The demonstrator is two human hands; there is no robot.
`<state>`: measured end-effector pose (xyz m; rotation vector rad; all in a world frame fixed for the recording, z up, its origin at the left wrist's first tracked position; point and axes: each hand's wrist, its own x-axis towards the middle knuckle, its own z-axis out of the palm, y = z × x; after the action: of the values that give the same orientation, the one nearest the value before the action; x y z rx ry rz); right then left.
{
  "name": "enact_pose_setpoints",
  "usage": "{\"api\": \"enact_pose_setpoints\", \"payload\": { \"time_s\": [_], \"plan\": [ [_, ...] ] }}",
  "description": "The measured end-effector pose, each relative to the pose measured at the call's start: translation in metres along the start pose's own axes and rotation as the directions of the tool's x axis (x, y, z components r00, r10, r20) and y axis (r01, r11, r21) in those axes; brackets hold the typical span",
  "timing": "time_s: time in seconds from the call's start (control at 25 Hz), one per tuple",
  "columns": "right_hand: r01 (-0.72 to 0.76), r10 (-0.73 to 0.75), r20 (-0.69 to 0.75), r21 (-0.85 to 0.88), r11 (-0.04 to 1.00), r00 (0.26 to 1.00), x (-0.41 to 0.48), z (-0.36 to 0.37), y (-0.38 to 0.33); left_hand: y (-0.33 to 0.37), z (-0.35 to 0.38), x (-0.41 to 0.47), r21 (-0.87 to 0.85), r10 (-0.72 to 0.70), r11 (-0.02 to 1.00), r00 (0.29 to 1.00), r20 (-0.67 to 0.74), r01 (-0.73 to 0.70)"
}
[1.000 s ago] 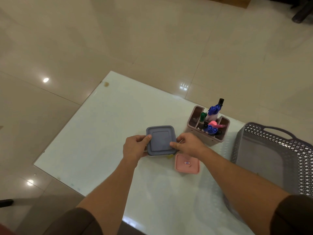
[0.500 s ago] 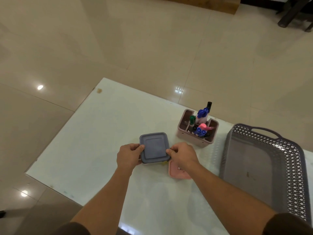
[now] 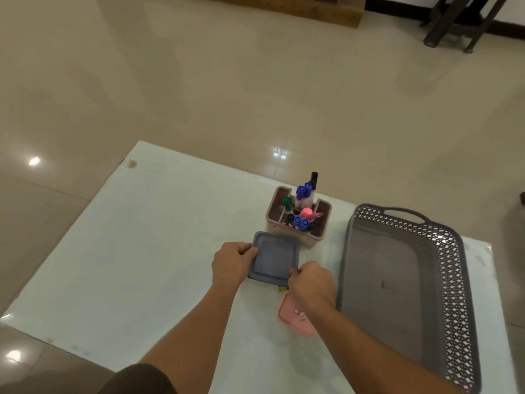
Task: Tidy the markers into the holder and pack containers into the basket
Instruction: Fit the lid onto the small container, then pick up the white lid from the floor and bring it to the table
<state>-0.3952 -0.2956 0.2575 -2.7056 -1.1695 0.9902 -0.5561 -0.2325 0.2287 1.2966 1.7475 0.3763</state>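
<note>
Gripping grey container (image 3: 274,258) at opposite edges: left hand (image 3: 231,264), right hand (image 3: 312,282), fingers curled round lid rim. It's over counter (image 3: 142,251), just beside holder (image 3: 318,237). Hold level, lift clear, carry right into basket (image 3: 460,251).

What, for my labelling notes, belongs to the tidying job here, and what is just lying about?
Job: grey-lidded container, gripped by left hand and right hand; pink container; markers; holder; basket.
Lying about: furniture legs and wooden plinth on the floor; brown spot on table.
</note>
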Motion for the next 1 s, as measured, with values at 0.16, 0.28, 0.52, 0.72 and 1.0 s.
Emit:
{"api": "enact_pose_setpoints", "payload": {
  "time_s": [0.16,0.28,0.52,0.72,1.0],
  "plan": [
    [-0.007,0.007,-0.048,0.014,1.000,0.999,-0.002,-0.014,0.001,0.013,0.002,0.008,0.131,0.029,0.991,0.999,0.025,-0.032],
    [0.026,-0.025,-0.080,0.007,1.000,0.996,-0.013,-0.036,0.005,0.033,-0.011,-0.005,0.228,0.063,0.972,0.997,-0.052,-0.049],
    [0.152,-0.151,-0.207,-0.008,0.988,0.967,-0.089,-0.158,0.018,0.133,-0.054,-0.111,0.239,0.231,0.955,0.945,-0.230,-0.176],
    [0.285,-0.293,-0.267,-0.070,0.956,0.918,-0.171,-0.289,0.029,0.255,-0.098,-0.217,0.202,0.352,0.928,0.917,-0.187,-0.314],
    [0.348,-0.302,-0.419,0.037,0.937,0.856,-0.242,-0.404,0.010,0.350,-0.146,-0.280,0.186,0.465,0.876,0.881,-0.085,-0.445]
  ]
}}
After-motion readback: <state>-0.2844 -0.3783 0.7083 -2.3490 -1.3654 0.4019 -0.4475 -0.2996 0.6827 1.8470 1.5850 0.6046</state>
